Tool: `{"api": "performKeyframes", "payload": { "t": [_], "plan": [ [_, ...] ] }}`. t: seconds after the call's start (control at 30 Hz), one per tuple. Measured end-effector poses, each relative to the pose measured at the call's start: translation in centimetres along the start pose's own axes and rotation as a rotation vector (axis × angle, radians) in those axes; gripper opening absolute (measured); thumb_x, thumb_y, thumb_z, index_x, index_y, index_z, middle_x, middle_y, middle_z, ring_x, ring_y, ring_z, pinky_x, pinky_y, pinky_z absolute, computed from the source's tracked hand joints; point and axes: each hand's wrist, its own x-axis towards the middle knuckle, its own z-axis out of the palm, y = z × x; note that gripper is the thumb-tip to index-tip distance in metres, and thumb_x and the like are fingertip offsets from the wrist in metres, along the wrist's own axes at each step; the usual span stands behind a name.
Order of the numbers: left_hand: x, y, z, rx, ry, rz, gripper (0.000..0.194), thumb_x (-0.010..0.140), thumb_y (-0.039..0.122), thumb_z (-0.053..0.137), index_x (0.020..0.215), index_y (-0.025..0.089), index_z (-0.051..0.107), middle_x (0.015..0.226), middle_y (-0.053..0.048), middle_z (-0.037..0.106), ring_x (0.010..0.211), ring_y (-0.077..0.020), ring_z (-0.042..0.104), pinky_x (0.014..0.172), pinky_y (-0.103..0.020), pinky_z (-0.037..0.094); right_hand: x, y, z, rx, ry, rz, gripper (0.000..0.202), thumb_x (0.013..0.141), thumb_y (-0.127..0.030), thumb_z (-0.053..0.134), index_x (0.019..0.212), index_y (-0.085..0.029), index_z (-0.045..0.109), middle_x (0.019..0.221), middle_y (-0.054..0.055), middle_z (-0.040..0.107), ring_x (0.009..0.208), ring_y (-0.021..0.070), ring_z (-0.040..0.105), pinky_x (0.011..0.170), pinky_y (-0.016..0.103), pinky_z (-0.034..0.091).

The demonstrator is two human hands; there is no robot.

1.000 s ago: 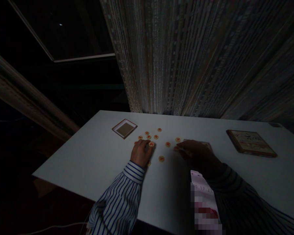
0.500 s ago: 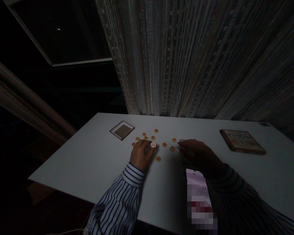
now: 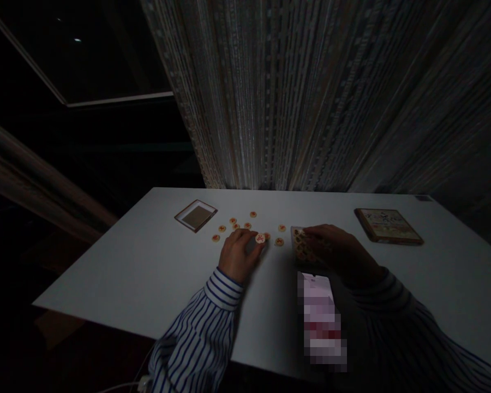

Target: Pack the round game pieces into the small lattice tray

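Observation:
My left hand (image 3: 238,255) is closed above the white table, pinching a round Chinese chess piece (image 3: 261,238) between thumb and fingers, its red character facing me. My right hand (image 3: 341,254) reaches over a shallow box of chess pieces (image 3: 298,252), partly covering it. Its fingertips close on a small pale chess piece (image 3: 302,232) at the box's far edge; its marking is too dark to read. Several loose red-marked pieces lie around my left hand, among them one chess piece (image 3: 279,242) between the hands and another (image 3: 216,238) to the left.
An open box lid (image 3: 195,216) lies at the table's back left. A flat printed box (image 3: 388,225) rests on the right. Near me, a lit phone (image 3: 321,316) lies below the box of pieces. Curtains (image 3: 265,109) hang behind the white table (image 3: 147,273). The room is dim.
The view has shifted slightly. My left hand, still holding its piece, has moved right over the table. My right hand has drawn right, uncovering more of the box of pieces.

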Motion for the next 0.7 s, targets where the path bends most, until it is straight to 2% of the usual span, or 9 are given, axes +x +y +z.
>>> {"api": "performKeyframes", "payload": {
  "t": [0.17,0.7],
  "plan": [
    [0.1,0.6,0.5,-0.011,-0.024,0.018,0.019,0.078,0.029,0.059,0.092,0.017,0.064,0.09,-0.007,0.063,0.09,-0.0206,0.058,0.083,-0.035,0.046,-0.4,0.2,-0.2,0.019,0.019,0.01,0.022,0.084,-0.028,0.046,0.092,-0.018,0.064,0.084,0.008,0.07,0.074,0.0192,0.064,0.063,0.032,0.052],
    [0.2,2.0,2.3,-0.027,-0.039,0.084,0.022,0.08,0.03,0.058,0.095,0.017,0.064,0.09,-0.006,0.063,0.087,-0.0193,0.058,0.081,-0.036,0.047,-2.0,1.6,-0.2,0.159,0.082,0.083,0.022,0.082,-0.029,0.049,0.095,-0.018,0.064,0.09,0.01,0.069,0.082,0.0211,0.065,0.069,0.035,0.054]
  ]
}}
